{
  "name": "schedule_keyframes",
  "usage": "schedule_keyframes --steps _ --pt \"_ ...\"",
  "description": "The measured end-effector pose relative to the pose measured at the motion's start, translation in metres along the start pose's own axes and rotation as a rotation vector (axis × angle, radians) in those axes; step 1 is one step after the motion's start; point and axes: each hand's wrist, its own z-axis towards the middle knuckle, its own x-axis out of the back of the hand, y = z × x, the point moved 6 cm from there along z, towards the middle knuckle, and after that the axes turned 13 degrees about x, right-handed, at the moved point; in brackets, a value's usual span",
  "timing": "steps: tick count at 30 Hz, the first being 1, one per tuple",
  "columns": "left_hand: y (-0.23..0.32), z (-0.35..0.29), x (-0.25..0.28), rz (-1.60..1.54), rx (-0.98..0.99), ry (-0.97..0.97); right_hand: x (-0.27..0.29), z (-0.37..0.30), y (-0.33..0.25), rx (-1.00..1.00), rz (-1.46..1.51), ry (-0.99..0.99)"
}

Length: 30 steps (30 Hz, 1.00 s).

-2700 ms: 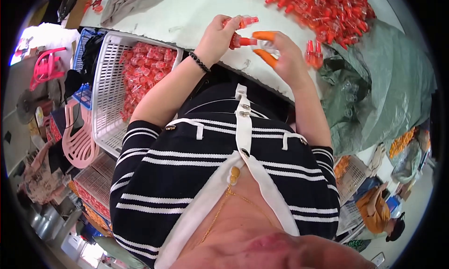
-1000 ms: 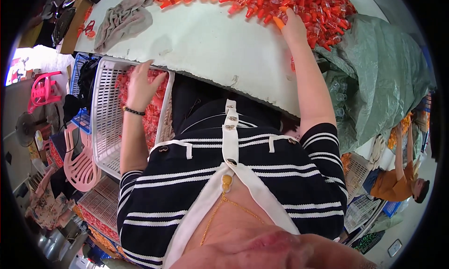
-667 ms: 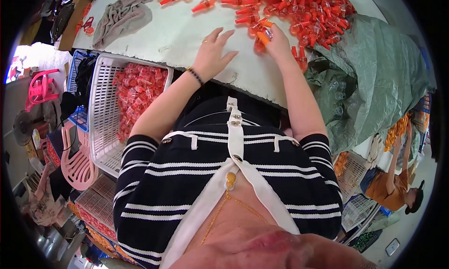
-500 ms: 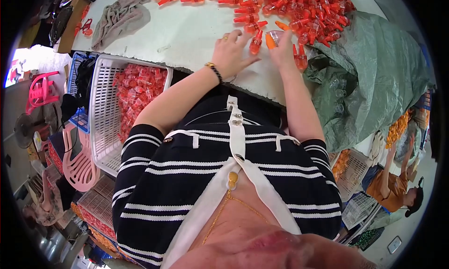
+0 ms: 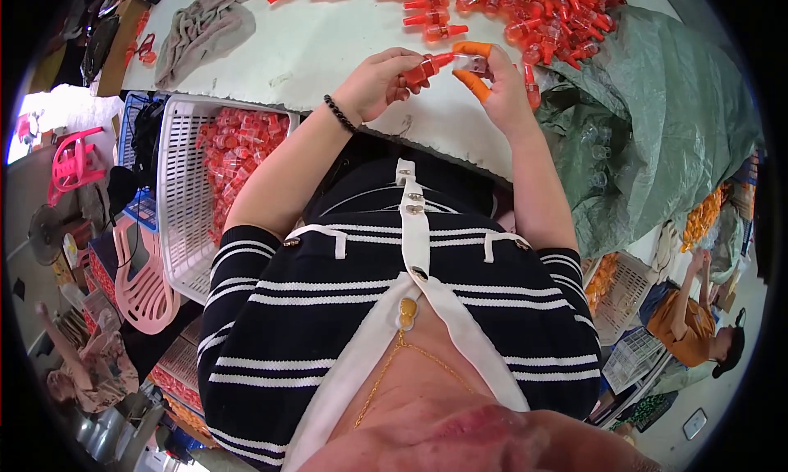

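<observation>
Left hand (image 5: 373, 82) pinching a small red bottle (image 5: 420, 67), right hand (image 5: 492, 82) closed on a clear cap (image 5: 472, 62) above the table (image 5: 328, 45); risks slipping if misaligned

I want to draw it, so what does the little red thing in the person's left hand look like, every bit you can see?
The little red piece is a small see-through red plastic part, wider at the end inside the left hand and narrowing to a thin nozzle. It lies nearly level above the white table, its tip pointing at a small clear piece held in the right hand. The left fingers pinch and hide its wide end. Whether the two pieces touch cannot be told.
</observation>
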Motion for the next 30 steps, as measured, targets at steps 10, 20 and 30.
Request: schedule_keyframes --steps 10,20,30 --pt "0.000 -0.029 0.000 -0.174 0.124 -0.159 -0.021 0.016 -0.021 0.084 0.132 -0.126" --pt "0.025 -0.058 -0.035 1.063 -0.727 0.342 -0.032 -0.010 0.012 -0.388 0.466 -0.013" --pt "-0.005 0.021 0.014 -0.294 0.046 -0.074 0.050 -0.052 0.010 -0.252 -0.101 0.226"
